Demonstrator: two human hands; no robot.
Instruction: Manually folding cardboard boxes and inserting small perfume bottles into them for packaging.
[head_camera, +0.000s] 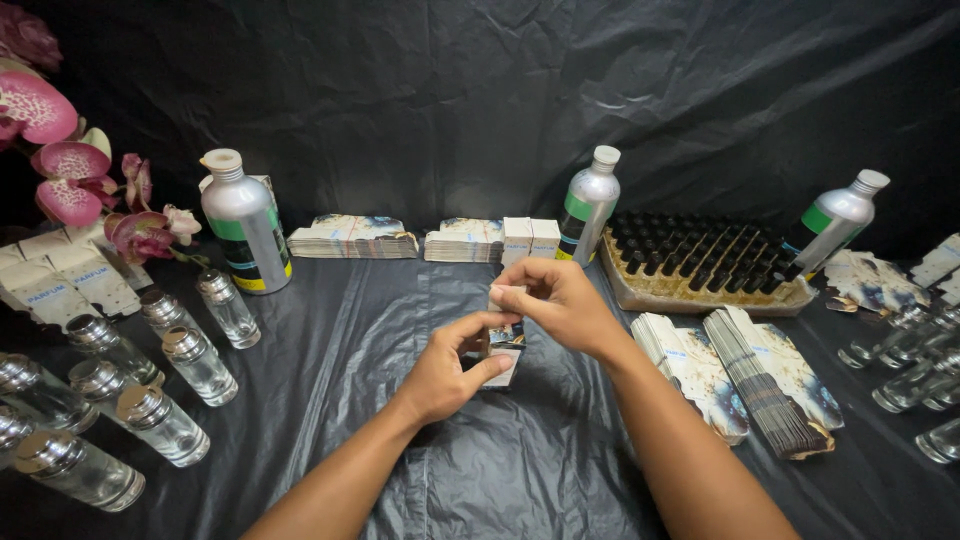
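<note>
Mid-frame: left hand (445, 372) gripping small carton (503, 352) from below for steadiness, right hand (556, 300) pinching its top flap.

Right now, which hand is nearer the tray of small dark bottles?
The right hand. It is raised over the middle of the table, left of the tray. The left hand is lower and farther left, on the small box.

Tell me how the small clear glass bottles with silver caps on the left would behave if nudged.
The small clear glass bottles with silver caps lie on their sides on the black plastic sheet, so they would probably roll. Being glass, they look breakable and likely slippery. They lie close together, so one nudge may knock neighbours.
</note>
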